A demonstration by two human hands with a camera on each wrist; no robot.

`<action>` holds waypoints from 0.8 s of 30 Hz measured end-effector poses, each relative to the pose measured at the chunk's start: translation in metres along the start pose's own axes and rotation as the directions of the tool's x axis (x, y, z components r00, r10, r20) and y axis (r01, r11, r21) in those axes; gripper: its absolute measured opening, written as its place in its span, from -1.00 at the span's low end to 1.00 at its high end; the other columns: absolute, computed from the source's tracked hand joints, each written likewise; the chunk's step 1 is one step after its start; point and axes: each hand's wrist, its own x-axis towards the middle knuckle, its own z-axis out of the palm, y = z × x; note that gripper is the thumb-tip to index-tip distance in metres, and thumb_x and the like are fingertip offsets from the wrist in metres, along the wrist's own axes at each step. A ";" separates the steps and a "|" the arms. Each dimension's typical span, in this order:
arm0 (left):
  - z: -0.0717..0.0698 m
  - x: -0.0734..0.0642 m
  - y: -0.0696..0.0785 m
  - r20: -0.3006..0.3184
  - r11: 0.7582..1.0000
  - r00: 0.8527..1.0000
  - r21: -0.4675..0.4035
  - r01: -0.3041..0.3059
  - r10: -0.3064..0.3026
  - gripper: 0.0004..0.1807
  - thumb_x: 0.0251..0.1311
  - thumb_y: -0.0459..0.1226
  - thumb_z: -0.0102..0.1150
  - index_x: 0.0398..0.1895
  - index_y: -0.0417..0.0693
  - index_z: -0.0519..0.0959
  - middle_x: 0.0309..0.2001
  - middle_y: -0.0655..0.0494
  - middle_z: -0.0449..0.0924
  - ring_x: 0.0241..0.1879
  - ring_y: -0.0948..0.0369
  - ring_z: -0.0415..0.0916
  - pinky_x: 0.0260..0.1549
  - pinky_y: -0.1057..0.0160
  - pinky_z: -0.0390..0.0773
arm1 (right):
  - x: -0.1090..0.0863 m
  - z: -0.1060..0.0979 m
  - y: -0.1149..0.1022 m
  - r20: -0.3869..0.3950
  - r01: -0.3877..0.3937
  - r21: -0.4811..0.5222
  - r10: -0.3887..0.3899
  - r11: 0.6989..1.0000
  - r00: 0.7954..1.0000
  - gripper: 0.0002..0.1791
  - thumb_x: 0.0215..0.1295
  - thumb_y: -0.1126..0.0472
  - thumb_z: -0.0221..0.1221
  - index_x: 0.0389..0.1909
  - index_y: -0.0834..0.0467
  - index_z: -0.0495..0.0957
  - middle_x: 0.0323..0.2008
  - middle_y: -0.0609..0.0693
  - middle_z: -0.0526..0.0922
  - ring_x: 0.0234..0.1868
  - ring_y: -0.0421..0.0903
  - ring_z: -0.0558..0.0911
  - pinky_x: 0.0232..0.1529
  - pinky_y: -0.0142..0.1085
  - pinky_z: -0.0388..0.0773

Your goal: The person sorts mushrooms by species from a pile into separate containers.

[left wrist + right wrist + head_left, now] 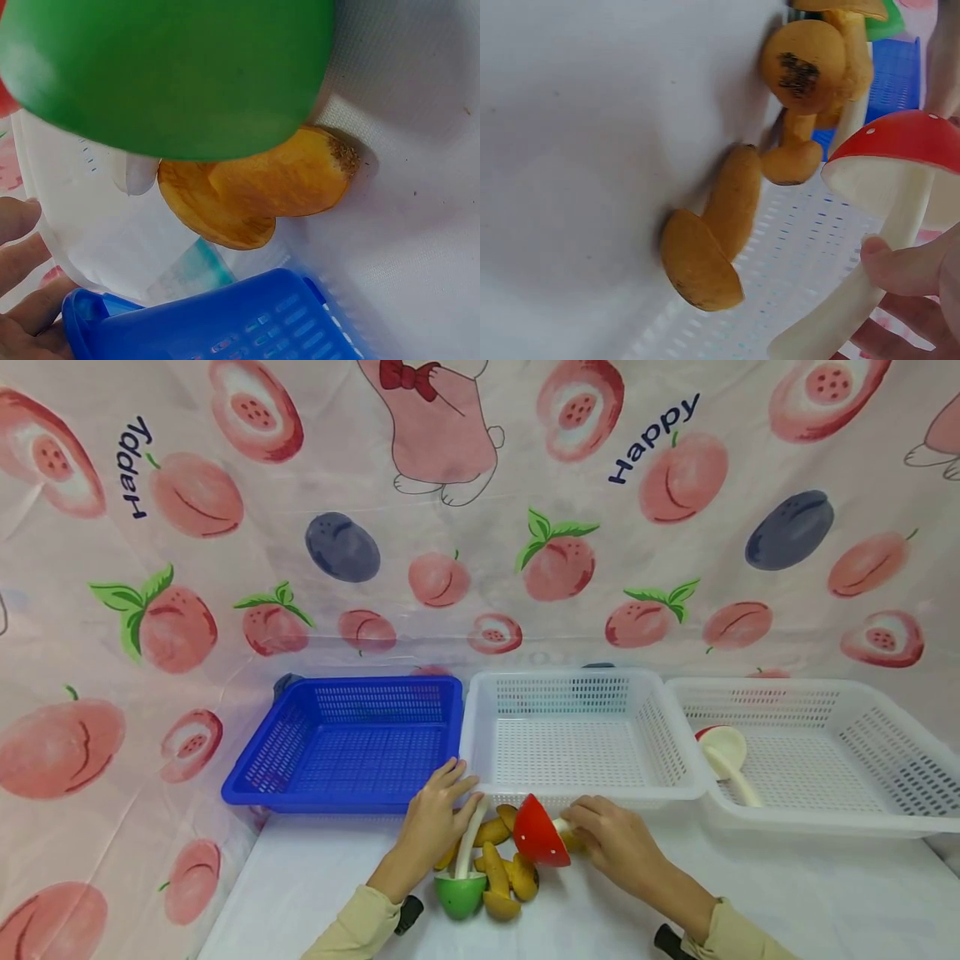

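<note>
My right hand (611, 839) pinches the pale stem of a red-capped toy mushroom (538, 833) between thumb and fingers; its cap tilts to the left, white spots showing. In the right wrist view the thumb lies along the stem of that mushroom (900, 202). My left hand (429, 818) has its fingers extended, fingertips near the stem end of a green-capped toy mushroom (460, 896). From the left wrist, the green cap (172, 75) fills the top, and the visible fingers (26, 262) stand apart from its stem. Several yellow-brown mushrooms (497, 877) lie around and between both.
A blue basket (247, 793), a white basket (585, 793) and another white basket (832, 821) stand side by side behind the mushrooms. The right one contains a pale-stemmed mushroom (726, 752) with some red showing. A fruit-print cloth (480, 552) hangs behind the baskets.
</note>
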 end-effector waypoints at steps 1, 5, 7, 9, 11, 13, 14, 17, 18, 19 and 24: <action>0.000 0.000 0.000 -0.001 1.000 1.000 -0.001 0.000 0.000 -0.75 0.15 -0.23 0.29 -0.13 -0.16 0.69 0.08 -0.20 0.54 0.19 -0.09 0.39 -0.03 -0.08 0.51 | 0.001 -0.002 -0.001 -0.003 -0.003 0.010 0.003 1.000 1.000 -0.66 -0.17 0.44 0.45 -0.31 0.09 0.69 -0.34 -0.13 0.65 -0.33 -0.19 0.60 -0.27 -0.35 0.64; 0.001 0.000 -0.001 -0.007 1.000 1.000 -0.002 -0.007 0.007 -0.75 0.15 -0.25 0.29 -0.13 -0.18 0.69 0.07 -0.21 0.54 0.18 -0.09 0.39 -0.03 -0.08 0.51 | 0.003 -0.009 -0.005 -0.008 -0.018 0.034 0.019 0.999 1.000 -0.65 -0.17 0.46 0.44 -0.30 0.09 0.68 -0.33 -0.13 0.66 -0.33 -0.20 0.62 -0.27 -0.37 0.64; 0.001 0.000 -0.001 -0.011 1.000 1.000 -0.006 -0.011 0.011 -0.74 0.14 -0.24 0.30 -0.13 -0.18 0.69 0.07 -0.21 0.54 0.18 -0.09 0.40 -0.02 -0.08 0.50 | 0.004 -0.013 -0.006 -0.011 -0.023 0.039 0.024 0.999 1.000 -0.64 -0.18 0.47 0.44 -0.31 0.09 0.68 -0.33 -0.13 0.66 -0.32 -0.20 0.63 -0.26 -0.37 0.64; 0.001 -0.001 -0.002 -0.015 1.000 1.000 -0.009 -0.015 0.014 -0.74 0.15 -0.24 0.29 -0.13 -0.18 0.69 0.07 -0.22 0.54 0.18 -0.10 0.40 -0.02 -0.08 0.50 | 0.004 -0.017 -0.006 -0.018 -0.019 0.040 0.019 0.999 1.000 -0.63 -0.19 0.48 0.44 -0.31 0.10 0.68 -0.33 -0.14 0.66 -0.32 -0.20 0.63 -0.26 -0.36 0.64; 0.002 -0.001 -0.002 -0.014 1.000 1.000 -0.010 -0.016 0.016 -0.73 0.15 -0.23 0.29 -0.13 -0.18 0.69 0.07 -0.22 0.54 0.18 -0.09 0.39 -0.02 -0.08 0.50 | 0.005 -0.022 -0.006 -0.024 -0.017 0.049 0.018 0.999 1.000 -0.63 -0.20 0.49 0.43 -0.31 0.10 0.68 -0.34 -0.15 0.66 -0.33 -0.21 0.63 -0.27 -0.36 0.64; 0.002 -0.001 -0.002 -0.012 1.000 1.000 -0.012 -0.015 0.014 -0.73 0.16 -0.22 0.28 -0.12 -0.17 0.68 0.08 -0.21 0.53 0.19 -0.09 0.39 -0.02 -0.07 0.50 | 0.004 -0.026 -0.006 -0.029 -0.016 0.053 0.018 0.998 0.999 -0.63 -0.20 0.49 0.44 -0.31 0.10 0.68 -0.34 -0.16 0.66 -0.34 -0.22 0.64 -0.28 -0.36 0.64; 0.002 -0.002 -0.002 -0.011 1.000 1.000 -0.012 -0.014 0.014 -0.73 0.17 -0.22 0.28 -0.12 -0.16 0.68 0.08 -0.21 0.53 0.19 -0.09 0.39 -0.01 -0.07 0.50 | 0.004 -0.028 -0.005 -0.030 -0.016 0.054 0.017 0.998 0.999 -0.63 -0.19 0.48 0.44 -0.30 0.11 0.68 -0.34 -0.17 0.66 -0.34 -0.22 0.64 -0.28 -0.37 0.64; 0.002 -0.002 -0.002 -0.012 1.000 1.000 -0.017 -0.009 0.009 -0.74 0.17 -0.22 0.28 -0.12 -0.15 0.69 0.09 -0.20 0.53 0.19 -0.08 0.39 -0.01 -0.07 0.50 | 0.003 -0.034 -0.003 -0.035 -0.016 0.054 0.018 0.998 0.999 -0.63 -0.19 0.46 0.45 -0.29 0.10 0.68 -0.35 -0.18 0.66 -0.35 -0.23 0.64 -0.30 -0.39 0.64; 0.002 -0.002 -0.001 -0.013 1.000 1.000 -0.019 -0.010 0.010 -0.74 0.17 -0.22 0.27 -0.12 -0.15 0.69 0.09 -0.20 0.53 0.18 -0.09 0.40 -0.01 -0.08 0.50 | 0.003 -0.036 -0.002 -0.040 -0.009 0.051 0.011 0.999 0.999 -0.63 -0.19 0.46 0.45 -0.29 0.11 0.67 -0.35 -0.17 0.66 -0.36 -0.23 0.64 -0.31 -0.39 0.63; 0.002 -0.002 -0.001 -0.016 1.000 1.000 -0.019 -0.013 0.013 -0.74 0.17 -0.23 0.27 -0.12 -0.16 0.68 0.09 -0.21 0.53 0.18 -0.10 0.40 -0.01 -0.08 0.50 | 0.002 -0.038 -0.001 -0.044 -0.008 0.046 0.010 0.999 0.999 -0.63 -0.19 0.45 0.45 -0.28 0.11 0.67 -0.35 -0.17 0.66 -0.36 -0.23 0.64 -0.31 -0.39 0.63; 0.001 -0.002 0.000 -0.017 0.999 1.000 -0.028 -0.016 0.016 -0.74 0.18 -0.24 0.27 -0.12 -0.19 0.68 0.09 -0.22 0.53 0.18 -0.10 0.39 -0.02 -0.09 0.50 | -0.001 -0.048 0.004 -0.070 -0.003 0.032 0.006 0.999 0.998 -0.63 -0.20 0.45 0.46 -0.28 0.13 0.67 -0.36 -0.16 0.67 -0.38 -0.22 0.65 -0.36 -0.41 0.63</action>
